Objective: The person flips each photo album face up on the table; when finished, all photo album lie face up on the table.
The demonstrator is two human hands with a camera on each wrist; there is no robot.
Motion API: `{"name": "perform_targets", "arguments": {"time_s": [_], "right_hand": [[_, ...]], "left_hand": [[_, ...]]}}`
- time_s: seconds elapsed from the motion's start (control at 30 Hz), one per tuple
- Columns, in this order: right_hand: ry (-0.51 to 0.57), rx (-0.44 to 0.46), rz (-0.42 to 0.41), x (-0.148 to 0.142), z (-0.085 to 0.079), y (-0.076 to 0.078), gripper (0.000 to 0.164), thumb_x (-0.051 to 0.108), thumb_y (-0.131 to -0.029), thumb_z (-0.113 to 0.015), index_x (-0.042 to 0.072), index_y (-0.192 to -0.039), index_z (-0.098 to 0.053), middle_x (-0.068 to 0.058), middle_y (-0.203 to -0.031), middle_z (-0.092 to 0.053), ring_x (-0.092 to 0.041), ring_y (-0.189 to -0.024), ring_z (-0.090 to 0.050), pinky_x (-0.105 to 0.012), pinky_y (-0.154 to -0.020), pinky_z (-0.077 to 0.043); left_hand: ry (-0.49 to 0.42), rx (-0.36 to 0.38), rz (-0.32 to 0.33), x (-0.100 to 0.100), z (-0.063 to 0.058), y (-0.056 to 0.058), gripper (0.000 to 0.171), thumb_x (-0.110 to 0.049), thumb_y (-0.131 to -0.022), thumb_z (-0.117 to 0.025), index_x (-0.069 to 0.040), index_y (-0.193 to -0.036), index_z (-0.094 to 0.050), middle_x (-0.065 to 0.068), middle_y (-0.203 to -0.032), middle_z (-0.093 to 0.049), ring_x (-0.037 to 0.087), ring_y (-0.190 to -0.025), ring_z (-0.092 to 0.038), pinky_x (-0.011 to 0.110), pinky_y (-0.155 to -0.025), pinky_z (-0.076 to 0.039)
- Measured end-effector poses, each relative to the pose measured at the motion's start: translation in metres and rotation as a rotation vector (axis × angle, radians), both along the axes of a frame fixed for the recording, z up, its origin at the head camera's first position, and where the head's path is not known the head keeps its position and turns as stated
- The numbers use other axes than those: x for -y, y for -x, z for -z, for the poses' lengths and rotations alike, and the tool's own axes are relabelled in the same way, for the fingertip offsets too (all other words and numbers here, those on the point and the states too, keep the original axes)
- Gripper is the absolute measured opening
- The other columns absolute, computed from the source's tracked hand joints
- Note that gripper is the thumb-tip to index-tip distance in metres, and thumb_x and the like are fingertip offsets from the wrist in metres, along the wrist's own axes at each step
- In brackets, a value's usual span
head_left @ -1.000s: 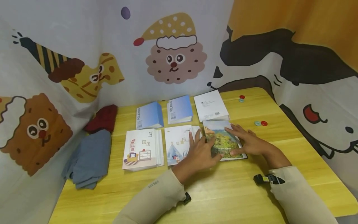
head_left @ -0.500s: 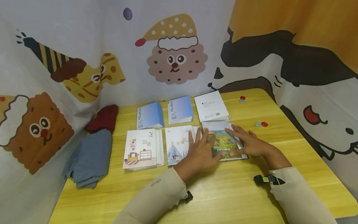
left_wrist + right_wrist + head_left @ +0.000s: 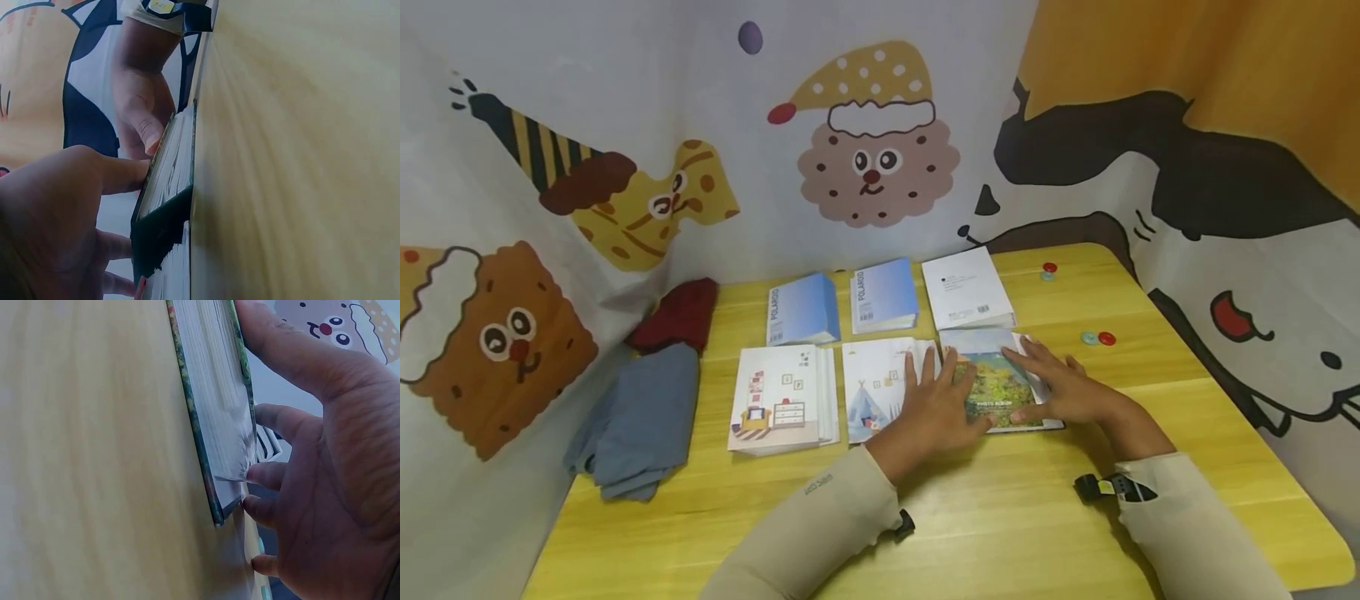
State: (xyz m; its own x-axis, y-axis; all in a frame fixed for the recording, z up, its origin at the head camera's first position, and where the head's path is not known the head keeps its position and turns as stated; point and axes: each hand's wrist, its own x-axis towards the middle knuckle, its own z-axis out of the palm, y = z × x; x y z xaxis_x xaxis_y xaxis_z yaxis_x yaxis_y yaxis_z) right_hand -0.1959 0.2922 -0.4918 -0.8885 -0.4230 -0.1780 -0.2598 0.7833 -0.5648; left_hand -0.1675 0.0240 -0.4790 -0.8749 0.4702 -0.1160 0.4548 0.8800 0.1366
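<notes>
A photo album (image 3: 1000, 379) with a garden picture on its cover lies flat at the right end of the front row. My left hand (image 3: 936, 412) rests with spread fingers over its left part and the neighbouring tent-pattern album (image 3: 868, 400). My right hand (image 3: 1067, 387) touches the photo album's right side, its thumb and fingertips on the cover and edge. From the left wrist view, the left thumb (image 3: 125, 174) lies against the cover. The page block (image 3: 212, 375) faces the right wrist camera, with extended right fingers (image 3: 269, 475) along the cover's edge.
An album with a yellow armchair (image 3: 775, 400) stands left in the front row. Behind are two blue albums (image 3: 801, 308) and a white one (image 3: 966, 287). Folded blue-grey cloth (image 3: 647, 417) and dark red cloth (image 3: 677, 317) lie left, red and green buttons (image 3: 1097, 338) right.
Both hands stay on the photo album, with only a slight leftward shift of the right hand. The head view has tilted a little.
</notes>
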Motion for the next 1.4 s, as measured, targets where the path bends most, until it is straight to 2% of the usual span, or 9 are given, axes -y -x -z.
{"name": "perform_targets", "arguments": {"time_s": [0.13,0.3,0.43,0.57,0.8,0.9,1.1,1.27,1.4], "right_hand": [[-0.016,0.001,0.007,-0.001,0.0,-0.004,0.114,0.058,-0.085,-0.089,0.021,-0.175,-0.029,-0.028,-0.183,-0.006,-0.056,-0.168,0.001,-0.092,-0.119,0.006],[-0.095,-0.05,0.026,0.002,-0.015,-0.001,0.105,0.063,-0.092,-0.08,0.016,-0.173,-0.032,-0.028,-0.181,-0.016,-0.058,-0.166,-0.012,-0.094,-0.117,-0.002],[-0.197,-0.137,0.052,0.014,-0.032,0.003,0.099,0.07,-0.097,-0.068,0.013,-0.172,-0.037,-0.028,-0.179,-0.026,-0.06,-0.161,-0.029,-0.094,-0.117,-0.012],[-0.279,-0.22,0.06,0.028,-0.043,0.005,0.095,0.073,-0.1,-0.061,0.012,-0.17,-0.041,-0.026,-0.177,-0.031,-0.057,-0.159,-0.036,-0.09,-0.121,-0.019],[-0.297,-0.35,0.046,0.059,-0.056,0.017,0.09,0.07,-0.1,-0.063,0.011,-0.166,-0.048,-0.023,-0.175,-0.037,-0.052,-0.157,-0.043,-0.083,-0.122,-0.032],[-0.262,-0.352,0.006,0.077,-0.061,0.025,0.09,0.07,-0.1,-0.063,0.013,-0.168,-0.045,-0.02,-0.179,-0.032,-0.049,-0.161,-0.038,-0.083,-0.124,-0.028],[-0.194,-0.309,-0.077,0.12,-0.063,0.041,0.094,0.074,-0.1,-0.06,0.017,-0.171,-0.04,-0.015,-0.184,-0.02,-0.044,-0.168,-0.024,-0.082,-0.128,-0.02],[-0.189,-0.226,-0.134,0.154,-0.065,0.053,0.097,0.076,-0.101,-0.058,0.02,-0.175,-0.029,-0.015,-0.186,-0.008,-0.042,-0.173,-0.007,-0.081,-0.131,-0.004],[-0.208,-0.16,-0.156,0.178,-0.069,0.062,0.098,0.074,-0.101,-0.059,0.023,-0.176,-0.022,-0.013,-0.186,0.001,-0.041,-0.173,0.006,-0.079,-0.131,0.008]], "left_hand": [[-0.025,0.02,-0.006,0.002,-0.001,-0.002,0.091,-0.083,-0.102,-0.042,-0.032,-0.175,-0.025,0.009,-0.186,-0.008,0.047,-0.171,-0.006,0.075,-0.134,-0.003],[-0.044,-0.009,-0.046,0.015,-0.007,0.004,0.09,-0.084,-0.103,-0.036,-0.035,-0.177,-0.019,0.008,-0.187,-0.004,0.048,-0.171,-0.003,0.076,-0.134,-0.002],[-0.026,-0.042,-0.099,0.038,-0.015,0.013,0.091,-0.083,-0.104,-0.035,-0.034,-0.177,-0.015,0.007,-0.187,-0.006,0.049,-0.171,-0.006,0.074,-0.135,-0.009],[-0.016,-0.067,-0.145,0.064,-0.022,0.019,0.09,-0.081,-0.105,-0.035,-0.031,-0.177,-0.019,0.008,-0.187,-0.01,0.05,-0.17,-0.01,0.073,-0.134,-0.017],[-0.007,-0.095,-0.237,0.11,-0.033,0.034,0.088,-0.079,-0.105,-0.038,-0.029,-0.177,-0.022,0.009,-0.186,-0.014,0.052,-0.169,-0.013,0.076,-0.132,-0.018],[0.007,-0.106,-0.282,0.13,-0.037,0.044,0.088,-0.077,-0.105,-0.04,-0.029,-0.177,-0.022,0.011,-0.186,-0.014,0.054,-0.168,-0.015,0.079,-0.13,-0.021],[0.002,-0.049,-0.344,0.165,-0.038,0.065,0.091,-0.074,-0.105,-0.046,-0.027,-0.177,-0.017,0.017,-0.185,-0.009,0.06,-0.166,-0.011,0.083,-0.126,-0.022],[-0.033,0.011,-0.385,0.187,-0.036,0.08,0.09,-0.068,-0.106,-0.051,-0.024,-0.177,-0.018,0.022,-0.184,-0.006,0.063,-0.165,-0.011,0.084,-0.125,-0.024],[-0.051,0.074,-0.42,0.198,-0.036,0.088,0.092,-0.065,-0.106,-0.053,-0.023,-0.178,-0.014,0.024,-0.184,-0.002,0.066,-0.164,-0.008,0.084,-0.126,-0.023]]}}
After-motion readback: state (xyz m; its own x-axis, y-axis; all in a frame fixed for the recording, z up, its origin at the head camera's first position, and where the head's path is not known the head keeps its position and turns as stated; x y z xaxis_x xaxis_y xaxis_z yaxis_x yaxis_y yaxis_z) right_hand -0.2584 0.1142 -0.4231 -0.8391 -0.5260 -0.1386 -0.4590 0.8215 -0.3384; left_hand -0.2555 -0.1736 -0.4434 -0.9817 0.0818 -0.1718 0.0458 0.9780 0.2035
